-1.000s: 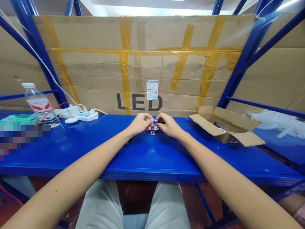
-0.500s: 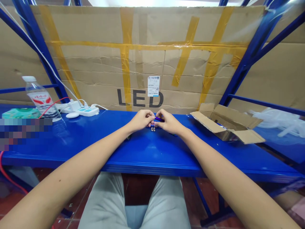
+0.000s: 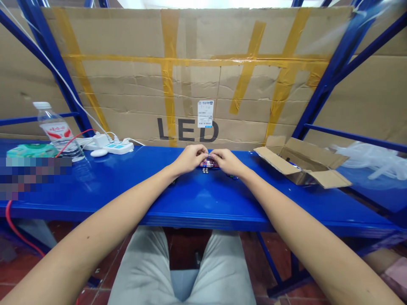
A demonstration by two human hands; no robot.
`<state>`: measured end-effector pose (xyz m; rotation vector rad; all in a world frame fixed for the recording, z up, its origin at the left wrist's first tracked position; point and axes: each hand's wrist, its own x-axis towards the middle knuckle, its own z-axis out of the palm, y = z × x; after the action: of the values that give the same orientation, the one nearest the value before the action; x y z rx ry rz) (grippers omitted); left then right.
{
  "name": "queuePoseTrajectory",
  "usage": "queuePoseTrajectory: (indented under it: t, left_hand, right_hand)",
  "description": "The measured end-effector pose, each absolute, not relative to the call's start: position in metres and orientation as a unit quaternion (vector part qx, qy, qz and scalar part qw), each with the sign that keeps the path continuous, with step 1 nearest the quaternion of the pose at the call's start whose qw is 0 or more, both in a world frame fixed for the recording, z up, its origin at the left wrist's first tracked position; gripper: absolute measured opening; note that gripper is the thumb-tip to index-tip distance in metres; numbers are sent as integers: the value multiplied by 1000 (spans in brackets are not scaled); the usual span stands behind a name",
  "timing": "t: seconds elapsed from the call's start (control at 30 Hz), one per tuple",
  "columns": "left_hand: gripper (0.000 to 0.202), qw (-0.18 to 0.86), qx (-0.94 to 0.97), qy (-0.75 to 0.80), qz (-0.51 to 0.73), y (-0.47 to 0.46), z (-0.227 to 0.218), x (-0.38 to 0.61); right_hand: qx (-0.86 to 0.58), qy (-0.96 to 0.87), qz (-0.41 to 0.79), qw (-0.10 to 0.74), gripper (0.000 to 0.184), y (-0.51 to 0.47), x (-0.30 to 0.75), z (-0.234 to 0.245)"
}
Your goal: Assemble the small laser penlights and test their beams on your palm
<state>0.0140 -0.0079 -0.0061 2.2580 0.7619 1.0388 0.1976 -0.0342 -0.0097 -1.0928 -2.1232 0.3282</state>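
My left hand and my right hand meet over the middle of the blue table. Thumb and fingers of each are pinched together, and the fingertips almost touch. Whatever sits between them is tiny and mostly hidden. Just below the fingertips lie shiny blue and purple metal tubes, partly covered by the hands. In front of the tubes are several small silver round pieces. Beside my right wrist, a small blue item shows only in part. A dark small thing peeks out by my left wrist.
An open cardboard box stands at right, with plastic tubing beyond it. At left are a water bottle, a green packet, a power strip and a white oval object. A large cardboard sheet backs the table.
The dark purple tube at my right fingers is no longer raised between the hands. My right hand has turned and shifted slightly, its fingertips now close against the left ones. The view moved a little.
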Motion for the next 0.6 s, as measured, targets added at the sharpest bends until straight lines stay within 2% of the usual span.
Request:
queuePoseTrajectory:
  t: [0.07,0.17,0.27,0.5,0.6]
  left_hand:
    - [7,270,838,281,381,-8,-6,14]
    - [8,297,827,282,386,-6,-7,14]
    - [8,309,825,277,385,-4,-8,13]
    - [8,270,841,271,383,-4,-8,12]
    - [8,251,847,273,381,-4,-8,12]
  right_hand:
    - [-413,-813,148,382,15,-33,197,-12]
    - [-399,-792,165,432,23,-29,197,-18]
    - [-400,-782,155,453,20,-26,198,-21]
    - [-400,-797,175,417,13,-31,200,-12]
    - [-406,-808,182,387,17,-34,199,-9]
